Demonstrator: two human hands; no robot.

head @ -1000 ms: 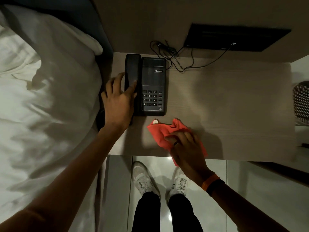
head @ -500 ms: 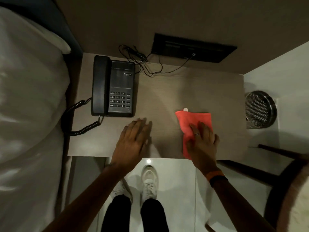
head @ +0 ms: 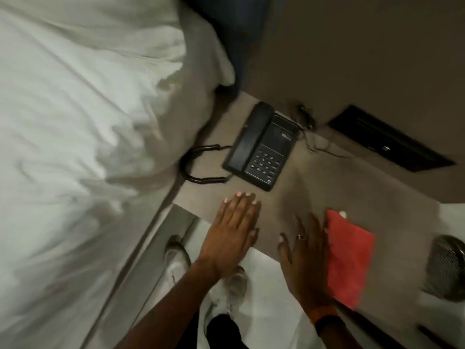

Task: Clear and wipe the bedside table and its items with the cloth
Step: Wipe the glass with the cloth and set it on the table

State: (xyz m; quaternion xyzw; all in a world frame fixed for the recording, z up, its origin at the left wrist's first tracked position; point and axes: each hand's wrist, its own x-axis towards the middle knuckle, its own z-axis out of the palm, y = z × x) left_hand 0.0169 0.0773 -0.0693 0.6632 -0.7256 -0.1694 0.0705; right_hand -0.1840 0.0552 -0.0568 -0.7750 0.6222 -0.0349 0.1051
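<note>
Head view: both hands open over the bench (head: 339,187), red cloth (head: 349,258) at lower right of frame.
Left hand (head: 234,227) lies palm-down at the front edge, fingers straight and together. Right hand (head: 302,253) has fingers straight and spread, meeting the cloth's left edge. Telephone (head: 261,147) sits at frame centre, near the bed (head: 75,122).

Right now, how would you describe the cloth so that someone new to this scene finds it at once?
Beside the white bed stands a tan table with a black phone at its back. At the table's front edge, on the side away from the bed, lies the cloth, next to the right hand. It is the only red thing there.
</note>
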